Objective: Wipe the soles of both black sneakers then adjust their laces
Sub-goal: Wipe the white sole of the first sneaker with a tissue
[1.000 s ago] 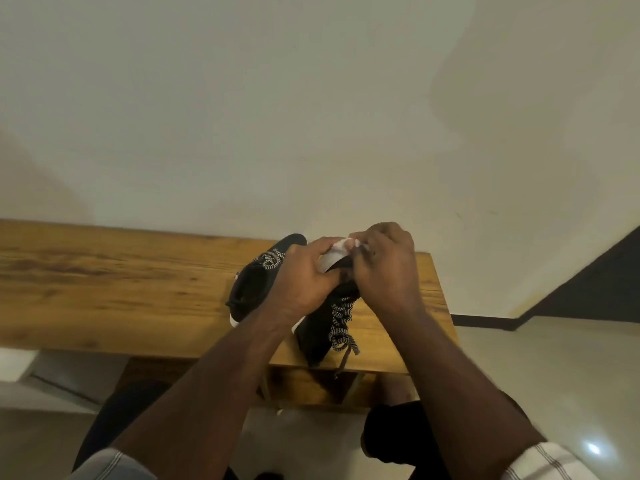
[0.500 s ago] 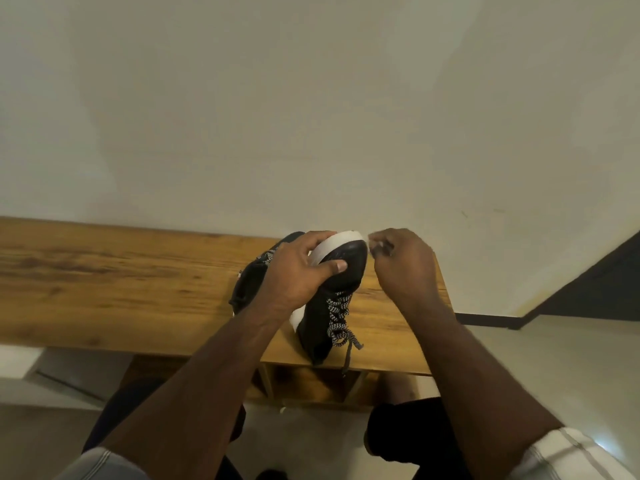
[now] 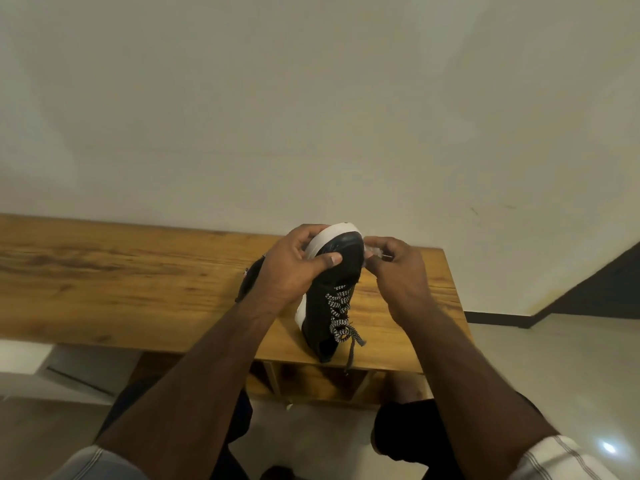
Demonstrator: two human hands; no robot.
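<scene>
A black sneaker [image 3: 330, 299] with a white sole and black-and-white patterned laces [image 3: 341, 315] stands tipped up on its heel at the near edge of a wooden bench [image 3: 121, 282]. My left hand [image 3: 294, 268] grips its toe, thumb on the black upper, fingers behind the white sole rim. My right hand [image 3: 394, 271] is at the right side of the toe, fingers pinched on a small pale wipe [image 3: 372, 251] against the sole edge. The second black sneaker [image 3: 250, 282] lies behind my left hand, mostly hidden.
The bench runs left along a plain pale wall [image 3: 311, 116] and ends just right of my right hand. Open shelves [image 3: 311, 382] sit under the bench. My knees are below, over a light floor [image 3: 554, 375]; a dark wall base is at the far right.
My right hand slid off the top of the toe to its right side with the wipe. The white sole rim and black toe came into view. The left hand kept its grip.
</scene>
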